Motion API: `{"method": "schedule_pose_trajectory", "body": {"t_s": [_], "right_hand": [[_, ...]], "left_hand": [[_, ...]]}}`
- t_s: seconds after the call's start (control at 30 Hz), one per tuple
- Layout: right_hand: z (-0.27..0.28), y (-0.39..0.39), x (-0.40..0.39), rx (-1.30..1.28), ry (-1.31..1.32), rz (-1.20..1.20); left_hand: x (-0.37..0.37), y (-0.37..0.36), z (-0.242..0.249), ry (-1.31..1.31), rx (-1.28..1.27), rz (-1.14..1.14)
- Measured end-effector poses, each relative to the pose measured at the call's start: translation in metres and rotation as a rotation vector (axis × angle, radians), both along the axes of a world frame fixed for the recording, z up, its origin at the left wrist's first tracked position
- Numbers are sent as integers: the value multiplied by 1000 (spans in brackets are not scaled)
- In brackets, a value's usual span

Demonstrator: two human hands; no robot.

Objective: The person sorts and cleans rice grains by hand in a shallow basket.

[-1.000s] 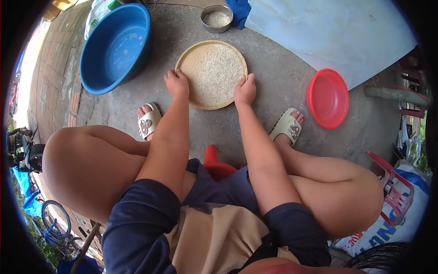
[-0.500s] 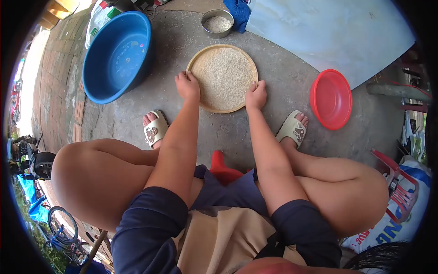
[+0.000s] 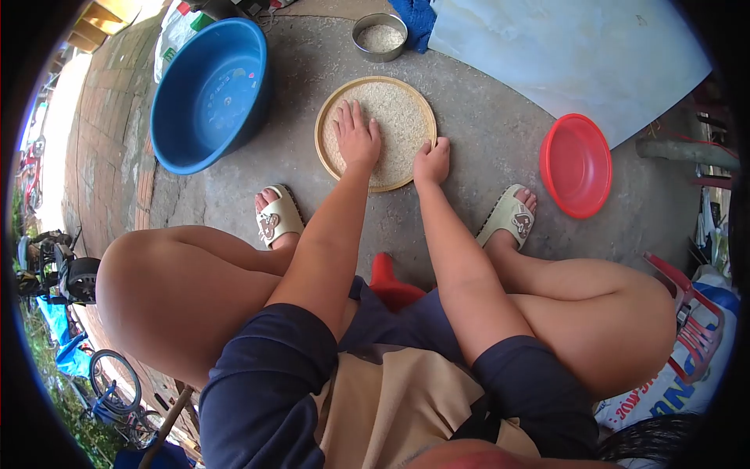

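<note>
A round woven winnowing tray (image 3: 321,141) holds a spread layer of pale rice grains (image 3: 400,117). Over the left part of the grains lies my left hand (image 3: 357,137), palm down with its fingers stretched apart. My right hand (image 3: 432,161) grips the tray's rim at the lower right, fingers closed around the edge. Beyond the tray, a metal bowl (image 3: 380,56) with more grains inside stands on the concrete floor.
To the left is a large blue basin (image 3: 168,117), and to the right a red basin (image 3: 551,168). A pale sheet (image 3: 562,55) covers the floor at the back right, beside a blue cloth (image 3: 414,23). My sandalled feet flank the tray; a printed sack (image 3: 664,395) lies lower right.
My left hand has let go of the tray's left rim and moved right onto the grains, fingers now spread. The right hand keeps its hold on the rim. The view has shifted slightly.
</note>
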State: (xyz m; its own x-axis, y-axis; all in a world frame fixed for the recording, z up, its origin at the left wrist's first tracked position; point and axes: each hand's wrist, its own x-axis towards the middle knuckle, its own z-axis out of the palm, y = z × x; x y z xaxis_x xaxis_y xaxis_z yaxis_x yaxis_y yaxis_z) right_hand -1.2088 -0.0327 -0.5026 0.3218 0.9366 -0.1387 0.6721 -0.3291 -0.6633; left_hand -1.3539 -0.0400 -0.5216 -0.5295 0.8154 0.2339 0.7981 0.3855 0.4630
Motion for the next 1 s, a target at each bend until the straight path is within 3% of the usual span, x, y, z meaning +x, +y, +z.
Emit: {"method": "schedule_pose_trajectory", "body": {"t_s": [0.2,0.27,0.3,0.4,0.43,0.57,0.63,0.67,0.7,0.73,0.77,0.8,0.83,0.87,0.9,0.93,1.0], "right_hand": [[-3,-2,1,12,40,4],[-4,-2,2,10,60,17],[-2,-1,2,8,80,24],[5,3,-4,-58,132,-69],[0,5,-4,-49,153,-88],[7,11,-11,-153,171,-193],[14,11,-15,-81,98,-211],[17,12,-18,-19,32,-240],[18,13,-21,162,-25,-234],[19,18,-21,167,-29,-226],[20,24,-22,283,54,-167],[20,29,-24,396,139,-109],[15,39,-27,394,138,-107],[11,50,-31,251,422,-78],[8,56,-34,101,700,-45],[22,58,-38,100,697,-36],[49,65,-44,-553,1335,-114]], "left_hand": [[50,4,4,-18,-68,-279],[60,-2,7,-30,-149,-567],[63,-6,10,19,-15,-590],[55,-19,19,-16,-220,-601],[50,-20,13,88,-68,-568],[19,-19,7,59,-166,-560],[8,-16,12,-44,-213,-322],[4,-12,14,-48,-202,-313],[0,-6,12,-215,-186,-122],[-4,1,10,-381,-172,68],[-7,8,8,-728,17,150],[-12,13,12,-730,18,153],[-18,18,23,-1231,137,148],[-22,21,35,-1730,266,136],[-18,25,52,-1828,345,77],[-17,31,62,-1831,355,82],[-16,40,82,-1971,339,-131]]}}
